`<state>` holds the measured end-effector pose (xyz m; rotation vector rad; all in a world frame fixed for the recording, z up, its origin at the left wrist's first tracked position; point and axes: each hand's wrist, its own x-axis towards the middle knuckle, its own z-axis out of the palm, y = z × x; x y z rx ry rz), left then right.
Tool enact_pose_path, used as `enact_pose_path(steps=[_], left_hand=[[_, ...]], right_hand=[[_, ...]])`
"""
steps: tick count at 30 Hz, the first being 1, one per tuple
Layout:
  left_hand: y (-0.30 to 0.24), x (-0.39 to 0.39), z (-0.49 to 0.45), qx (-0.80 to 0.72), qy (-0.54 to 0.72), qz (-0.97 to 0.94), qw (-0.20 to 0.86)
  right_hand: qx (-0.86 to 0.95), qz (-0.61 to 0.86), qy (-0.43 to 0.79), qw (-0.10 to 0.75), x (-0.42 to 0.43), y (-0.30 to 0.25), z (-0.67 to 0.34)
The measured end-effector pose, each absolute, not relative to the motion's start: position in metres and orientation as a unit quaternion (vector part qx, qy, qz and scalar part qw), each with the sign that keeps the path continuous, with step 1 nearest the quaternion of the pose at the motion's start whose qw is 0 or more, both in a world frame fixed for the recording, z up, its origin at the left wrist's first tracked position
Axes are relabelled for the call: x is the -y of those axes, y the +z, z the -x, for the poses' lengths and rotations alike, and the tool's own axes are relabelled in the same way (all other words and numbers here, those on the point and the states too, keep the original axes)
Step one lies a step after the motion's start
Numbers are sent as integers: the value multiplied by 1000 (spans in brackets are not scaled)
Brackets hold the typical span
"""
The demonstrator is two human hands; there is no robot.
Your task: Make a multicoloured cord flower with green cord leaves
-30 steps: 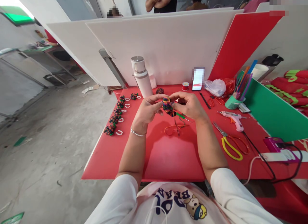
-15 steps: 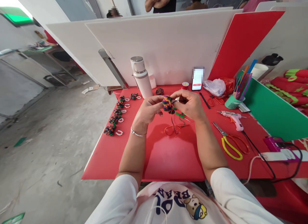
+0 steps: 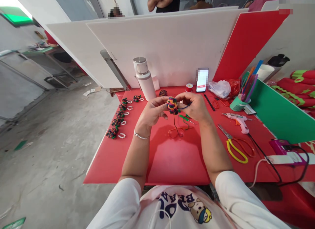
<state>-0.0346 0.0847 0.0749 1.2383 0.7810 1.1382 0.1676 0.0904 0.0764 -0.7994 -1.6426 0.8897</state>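
Note:
My left hand (image 3: pixel 153 111) pinches a small multicoloured crocheted flower (image 3: pixel 172 105) between thumb and fingers, above the middle of the red table. Close on its right side, my right hand (image 3: pixel 195 107) is closed, with a dark yarn strand (image 3: pixel 182 108) running from the flower into its fingers. Whether a needle is in those fingers too, I cannot tell. Loose yarn ends (image 3: pixel 175 126) hang below the flower. Under the hands, a green-handled crochet hook (image 3: pixel 184 118) lies on the table beside green and orange yarn.
Several finished crocheted flowers (image 3: pixel 112 133) with bead loops line the left edge. A white thermos (image 3: pixel 145 83), yarn ball (image 3: pixel 163 93), thread spool (image 3: pixel 189 87) and phone (image 3: pixel 202 80) stand behind. Yellow-handled scissors (image 3: pixel 236 150), a glue gun (image 3: pixel 240 121) and a pen cup (image 3: pixel 238 103) are right.
The flower has turned slightly in my left hand, showing more of its round face. My right hand has shifted a little, and the dark strand now bows between it and the flower.

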Motion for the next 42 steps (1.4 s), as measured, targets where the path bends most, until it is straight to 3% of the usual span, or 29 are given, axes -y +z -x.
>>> enact_pose_path(steps=[5,16,30,42], left_hand=[[75,-86,32,-339,526,-516,585],[71,-92,41,-276,627,-475,552],[71,-92,45,-272,651,-514,488],[58,-100,54,-408,632,-585,304]], right_hand=[[674,327,402,527,-90,79,-167],[687,362,502,381,-84,81,-167],[640,349,510,457,-77,93,-170],[657,312,422,541,-76,94,-186]])
